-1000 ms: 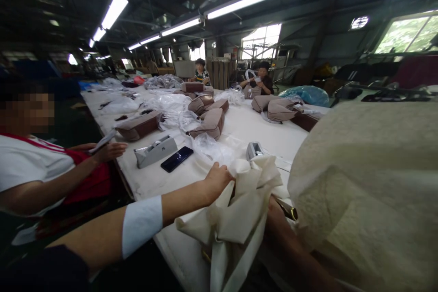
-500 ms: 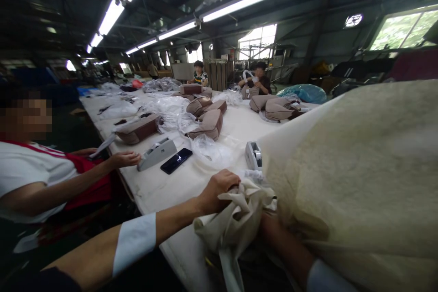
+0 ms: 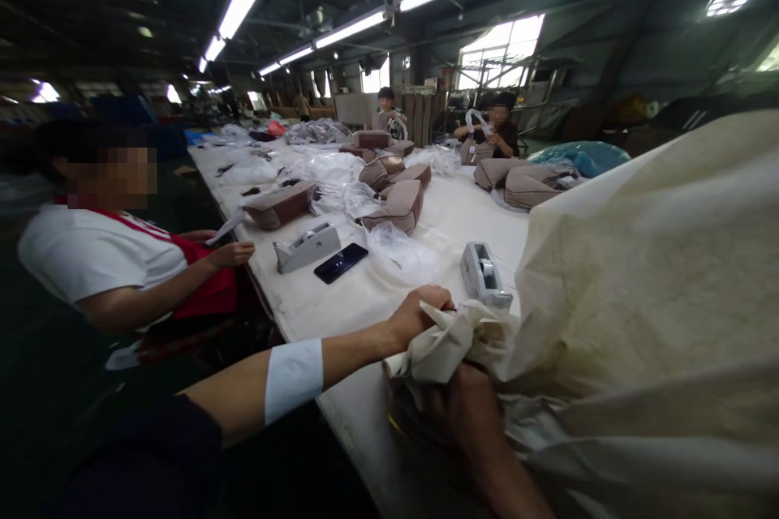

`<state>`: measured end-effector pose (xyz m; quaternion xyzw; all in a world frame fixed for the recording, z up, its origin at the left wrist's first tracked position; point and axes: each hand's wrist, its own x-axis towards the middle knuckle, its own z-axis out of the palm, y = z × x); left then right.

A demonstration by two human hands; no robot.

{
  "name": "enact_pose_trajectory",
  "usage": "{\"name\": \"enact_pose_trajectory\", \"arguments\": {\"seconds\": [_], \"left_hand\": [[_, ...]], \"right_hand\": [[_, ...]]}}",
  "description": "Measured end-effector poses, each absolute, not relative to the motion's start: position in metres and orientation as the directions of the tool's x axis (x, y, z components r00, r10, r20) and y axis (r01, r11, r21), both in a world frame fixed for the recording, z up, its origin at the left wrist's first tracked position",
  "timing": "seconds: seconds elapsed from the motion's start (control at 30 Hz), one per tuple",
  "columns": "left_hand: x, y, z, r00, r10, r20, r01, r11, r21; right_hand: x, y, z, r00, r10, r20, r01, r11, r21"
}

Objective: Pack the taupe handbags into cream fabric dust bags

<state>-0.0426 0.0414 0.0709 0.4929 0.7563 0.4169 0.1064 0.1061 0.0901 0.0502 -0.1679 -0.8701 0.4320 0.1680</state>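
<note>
A large off-white sheet, thin and creased like cloth or paper, rises over the right side of the head view. Its bunched-up end lies at the near part of the table. My left hand is closed on the top of this bunch, fingers curled over the folds. Lower and closer to me, my right hand is in shadow and closed against the underside of the bunch; its fingertips are hidden. Just beyond stands a grey tape dispenser.
On the white table lie a second tape dispenser, a black phone, brown bags and clear plastic wrapping. A co-worker in a red apron sits at left; two people are at the far side.
The view has swung to the right-hand side's opposite, so things sit further right. My right hand has come up against the bunch, and the sheet's hanging folds are gathered closer.
</note>
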Motion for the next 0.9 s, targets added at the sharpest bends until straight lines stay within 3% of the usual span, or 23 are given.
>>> {"name": "enact_pose_trajectory", "arguments": {"seconds": [0.13, 0.2, 0.3, 0.37, 0.43, 0.57, 0.73, 0.83, 0.9], "left_hand": [[-0.046, 0.033, 0.085, -0.539, 0.778, 0.324, 0.717, 0.222, 0.661], [-0.047, 0.020, 0.088, -0.527, 0.719, 0.453, 0.793, 0.225, 0.566], [-0.038, -0.004, 0.082, -0.183, 0.777, 0.602, 0.980, 0.098, 0.172], [-0.028, -0.017, 0.075, 0.112, 0.880, 0.462, 0.993, -0.081, -0.088], [-0.018, -0.021, 0.070, 0.211, 0.936, 0.281, 0.967, -0.157, -0.203], [-0.007, -0.013, 0.073, 0.018, 1.000, 0.022, 0.973, -0.013, -0.231], [-0.003, 0.005, 0.086, -0.142, 0.964, -0.224, 0.968, 0.088, -0.233], [-0.010, 0.008, 0.091, -0.094, 0.956, -0.280, 0.975, 0.031, -0.219], [-0.018, 0.005, 0.093, 0.021, 0.979, -0.202, 0.983, -0.057, -0.174]], "right_hand": [[0.077, 0.106, 0.031, -0.837, 0.544, -0.059, 0.222, 0.240, -0.945], [0.074, 0.114, 0.032, -0.806, 0.572, -0.151, 0.241, 0.084, -0.967], [0.078, 0.120, 0.034, -0.778, 0.582, -0.236, 0.249, -0.059, -0.967], [0.080, 0.120, 0.031, -0.764, 0.590, -0.262, 0.250, -0.104, -0.963], [0.080, 0.120, 0.027, -0.744, 0.611, -0.270, 0.247, -0.125, -0.961], [0.076, 0.120, 0.025, -0.690, 0.681, -0.246, 0.215, -0.131, -0.968], [0.073, 0.119, 0.028, -0.664, 0.713, -0.225, 0.162, -0.157, -0.974], [0.076, 0.121, 0.025, -0.666, 0.718, -0.202, 0.112, -0.172, -0.979], [0.081, 0.123, 0.022, -0.671, 0.720, -0.178, 0.068, -0.180, -0.981]]}}
